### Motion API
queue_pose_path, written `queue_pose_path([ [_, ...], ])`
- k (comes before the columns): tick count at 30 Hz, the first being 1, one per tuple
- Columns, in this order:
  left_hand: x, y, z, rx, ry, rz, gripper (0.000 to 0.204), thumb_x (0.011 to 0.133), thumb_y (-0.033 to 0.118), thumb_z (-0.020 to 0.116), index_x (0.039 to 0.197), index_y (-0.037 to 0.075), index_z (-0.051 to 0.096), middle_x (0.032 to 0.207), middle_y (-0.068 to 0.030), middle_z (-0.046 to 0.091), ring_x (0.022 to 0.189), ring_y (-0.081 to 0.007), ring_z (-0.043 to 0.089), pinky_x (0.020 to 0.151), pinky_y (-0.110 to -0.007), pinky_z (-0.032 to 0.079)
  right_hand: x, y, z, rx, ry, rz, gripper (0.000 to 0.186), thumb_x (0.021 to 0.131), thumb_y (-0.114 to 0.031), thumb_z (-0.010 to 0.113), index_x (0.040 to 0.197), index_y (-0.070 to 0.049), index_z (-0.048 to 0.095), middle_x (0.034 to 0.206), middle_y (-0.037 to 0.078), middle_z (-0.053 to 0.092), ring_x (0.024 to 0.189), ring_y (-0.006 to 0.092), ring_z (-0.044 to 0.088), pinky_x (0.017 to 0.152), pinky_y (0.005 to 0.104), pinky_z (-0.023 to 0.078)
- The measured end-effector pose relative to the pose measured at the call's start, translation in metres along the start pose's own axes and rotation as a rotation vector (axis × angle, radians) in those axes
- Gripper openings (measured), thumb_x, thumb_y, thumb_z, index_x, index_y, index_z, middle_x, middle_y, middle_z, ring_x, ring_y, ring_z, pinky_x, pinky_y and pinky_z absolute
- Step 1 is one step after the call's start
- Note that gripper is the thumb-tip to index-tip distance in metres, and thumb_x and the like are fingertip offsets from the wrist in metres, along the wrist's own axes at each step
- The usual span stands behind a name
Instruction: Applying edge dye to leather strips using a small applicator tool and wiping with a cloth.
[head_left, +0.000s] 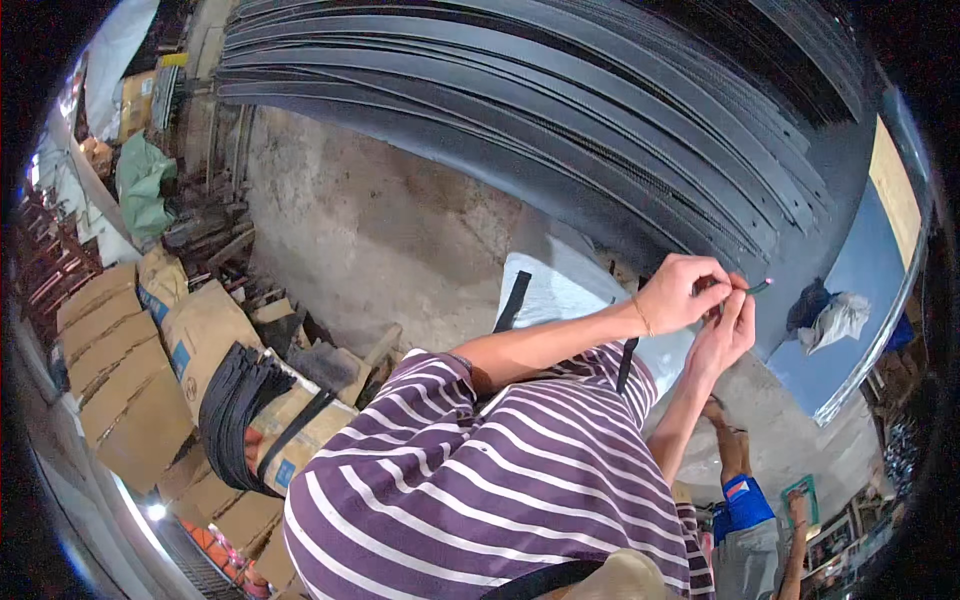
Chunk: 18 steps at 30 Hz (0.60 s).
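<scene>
My left hand [685, 293] and my right hand [728, 330] meet at the fingertips in front of me, near the table's near edge. Both are closed in a pinch. From between their fingers a small, thin dark-green piece with a pinkish tip [762, 286] sticks out to the right; its kind is too small to make out, and the fingers hide the rest of it. Just beyond my hands lie many long dark-grey flat strips [560, 120], stacked lengthwise, some with holes at their right ends. A crumpled grey-white and dark cloth [835, 322] rests right of my hands.
A blue-grey tabletop [800, 375] carries the cloth, with a tan board [893, 190] at its far right. Cardboard boxes [130, 390] stand at left, beside a bundle of black strips [235, 420]. A green sack [145, 185] is farther back. Another person [748, 540] is at lower right.
</scene>
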<state>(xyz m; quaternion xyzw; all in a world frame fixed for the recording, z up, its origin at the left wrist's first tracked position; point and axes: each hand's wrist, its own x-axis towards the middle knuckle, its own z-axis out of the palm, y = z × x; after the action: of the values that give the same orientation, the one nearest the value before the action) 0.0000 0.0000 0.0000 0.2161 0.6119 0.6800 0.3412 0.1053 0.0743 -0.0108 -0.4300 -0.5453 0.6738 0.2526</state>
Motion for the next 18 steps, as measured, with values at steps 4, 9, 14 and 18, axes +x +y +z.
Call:
queue_pose_path([
  [4, 0.008, -0.013, -0.005, 0.385, 0.030, 0.408, 0.017, 0.085, 0.014, 0.072, 0.097, 0.003, 0.068, 0.095, -0.0121, 0.066, 0.090, -0.0261, 0.066, 0.077, -0.039, 0.051, 0.013, 0.008, -0.026, 0.080, 0.155, -0.143, 0.028, 0.106, -0.021, 0.052, 0.111, 0.005, 0.062, 0.095, 0.007, 0.063, 0.078, 0.0110, 0.056, 0.070, 0.0260, 0.047],
  [9, 0.004, -0.044, -0.055, 1.036, 0.016, 0.752, 0.030, 0.076, 0.013, 0.075, 0.104, 0.010, 0.065, 0.114, -0.0083, 0.061, 0.116, -0.0284, 0.057, 0.096, -0.045, 0.045, 0.048, 0.013, -0.083, -0.058, 0.344, -0.345, 0.027, 0.106, -0.022, 0.053, 0.106, 0.002, 0.066, 0.084, 0.004, 0.061, 0.073, 0.0094, 0.053, 0.065, 0.0257, 0.045],
  [14, 0.004, -0.053, -0.058, 1.055, 0.005, 0.821, 0.028, 0.071, 0.013, 0.076, 0.098, 0.013, 0.068, 0.107, -0.0040, 0.062, 0.108, -0.0244, 0.058, 0.091, -0.043, 0.045, 0.071, 0.031, -0.104, -0.145, 0.375, -0.391, 0.029, 0.105, -0.024, 0.054, 0.105, 0.001, 0.069, 0.072, -0.001, 0.057, 0.066, 0.0065, 0.050, 0.062, 0.0233, 0.041],
  [18, 0.003, -0.057, -0.051, 1.038, 0.008, 0.865, 0.021, 0.076, 0.012, 0.061, 0.094, 0.010, 0.070, 0.110, -0.0095, 0.059, 0.109, -0.0295, 0.057, 0.097, -0.044, 0.044, 0.075, 0.041, -0.109, -0.134, 0.340, -0.406, 0.027, 0.105, -0.023, 0.055, 0.105, -0.001, 0.069, 0.072, -0.002, 0.055, 0.064, 0.0059, 0.048, 0.060, 0.0233, 0.039],
])
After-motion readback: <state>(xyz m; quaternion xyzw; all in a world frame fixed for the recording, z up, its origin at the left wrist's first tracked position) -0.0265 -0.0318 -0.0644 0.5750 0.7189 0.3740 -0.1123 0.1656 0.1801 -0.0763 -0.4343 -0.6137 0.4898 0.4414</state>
